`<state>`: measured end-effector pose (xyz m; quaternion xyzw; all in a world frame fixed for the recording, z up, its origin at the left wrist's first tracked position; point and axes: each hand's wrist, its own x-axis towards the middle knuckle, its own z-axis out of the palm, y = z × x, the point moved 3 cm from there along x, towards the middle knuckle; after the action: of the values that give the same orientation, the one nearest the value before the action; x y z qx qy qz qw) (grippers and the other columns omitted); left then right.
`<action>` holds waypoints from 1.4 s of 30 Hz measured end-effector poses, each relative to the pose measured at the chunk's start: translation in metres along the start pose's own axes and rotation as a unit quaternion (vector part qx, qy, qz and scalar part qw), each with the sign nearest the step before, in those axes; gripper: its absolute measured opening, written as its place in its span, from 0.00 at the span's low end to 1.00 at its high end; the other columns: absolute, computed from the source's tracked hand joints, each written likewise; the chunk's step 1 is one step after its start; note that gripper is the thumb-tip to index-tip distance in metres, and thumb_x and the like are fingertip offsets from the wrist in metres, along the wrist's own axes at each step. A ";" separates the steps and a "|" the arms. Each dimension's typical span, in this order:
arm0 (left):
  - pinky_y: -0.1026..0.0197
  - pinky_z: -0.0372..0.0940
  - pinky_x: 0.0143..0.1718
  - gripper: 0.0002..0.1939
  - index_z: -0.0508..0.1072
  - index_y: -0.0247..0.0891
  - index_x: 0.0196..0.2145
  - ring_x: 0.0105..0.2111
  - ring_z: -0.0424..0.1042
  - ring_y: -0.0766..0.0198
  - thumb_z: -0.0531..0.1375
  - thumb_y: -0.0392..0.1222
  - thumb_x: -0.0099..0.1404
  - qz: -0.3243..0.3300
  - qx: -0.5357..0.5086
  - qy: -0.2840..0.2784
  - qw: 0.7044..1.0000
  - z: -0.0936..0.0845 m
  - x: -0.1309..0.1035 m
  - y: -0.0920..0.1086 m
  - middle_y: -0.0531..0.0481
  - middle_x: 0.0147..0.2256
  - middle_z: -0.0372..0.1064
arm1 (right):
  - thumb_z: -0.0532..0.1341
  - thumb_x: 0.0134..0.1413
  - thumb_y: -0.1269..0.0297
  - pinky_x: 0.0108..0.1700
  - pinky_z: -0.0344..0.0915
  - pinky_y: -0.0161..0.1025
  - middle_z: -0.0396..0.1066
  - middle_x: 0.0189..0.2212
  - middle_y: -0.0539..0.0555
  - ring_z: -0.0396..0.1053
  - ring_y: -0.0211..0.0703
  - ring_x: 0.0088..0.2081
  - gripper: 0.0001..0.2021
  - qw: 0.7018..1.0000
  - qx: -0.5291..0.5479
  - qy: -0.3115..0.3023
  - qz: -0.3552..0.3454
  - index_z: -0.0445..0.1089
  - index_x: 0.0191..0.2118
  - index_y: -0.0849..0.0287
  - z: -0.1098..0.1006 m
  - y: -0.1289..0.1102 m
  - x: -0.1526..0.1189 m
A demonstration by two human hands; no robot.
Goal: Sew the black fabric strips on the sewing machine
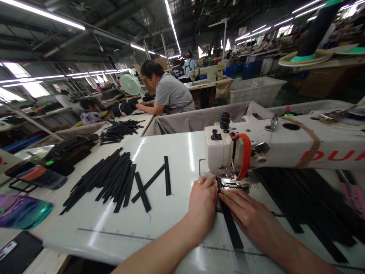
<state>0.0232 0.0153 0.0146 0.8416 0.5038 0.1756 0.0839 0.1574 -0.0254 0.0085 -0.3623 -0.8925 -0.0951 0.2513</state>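
A black fabric strip (232, 226) runs from under the presser foot of the white sewing machine (273, 139) toward me across its bed. My left hand (203, 199) is closed at the left of the foot, its fingers pinching the strip's far end. Along the strip's right edge my right hand (245, 209) presses with fingers together, its tips close to the metal foot (228, 182). The needle area is partly hidden by an orange guard (243, 156) and my fingers. To the left lie a few loose strips (167, 176) and a fanned pile of black strips (114, 179).
More long black strips (310, 205) lie right of my hand, with pink-handled scissors (353, 198) beside them. A printed ruler (114, 233) marks the table's front edge. Bottles (25, 211) and a dark phone (19, 253) stand at left. A co-worker (173, 93) works ahead.
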 end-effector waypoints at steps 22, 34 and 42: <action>0.51 0.66 0.50 0.10 0.72 0.35 0.42 0.47 0.66 0.55 0.51 0.31 0.70 -0.007 -0.068 0.038 0.997 -0.007 -0.004 0.000 0.43 0.49 0.70 | 0.54 0.61 0.73 0.49 0.71 0.43 0.75 0.42 0.55 0.72 0.45 0.45 0.13 0.994 0.110 0.005 -0.026 0.74 0.45 0.56 -0.013 0.015 -0.009; 0.50 0.65 0.52 0.10 0.72 0.35 0.44 0.49 0.66 0.54 0.52 0.31 0.70 -0.009 -0.071 0.035 0.997 -0.004 -0.005 -0.001 0.43 0.50 0.70 | 0.55 0.60 0.72 0.52 0.69 0.47 0.75 0.42 0.53 0.71 0.45 0.45 0.13 0.992 0.123 -0.026 0.013 0.73 0.45 0.55 -0.011 0.020 -0.003; 0.50 0.65 0.52 0.10 0.72 0.34 0.43 0.48 0.66 0.55 0.52 0.32 0.71 -0.005 -0.076 0.026 0.997 -0.004 -0.005 -0.001 0.44 0.52 0.70 | 0.52 0.63 0.71 0.49 0.69 0.49 0.74 0.47 0.57 0.71 0.48 0.46 0.15 0.997 0.066 -0.026 0.021 0.69 0.51 0.59 -0.002 0.025 0.000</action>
<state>0.0189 0.0108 0.0170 0.8252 0.4956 0.2349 0.1350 0.1756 -0.0080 0.0103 -0.3662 -0.8952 -0.0207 0.2531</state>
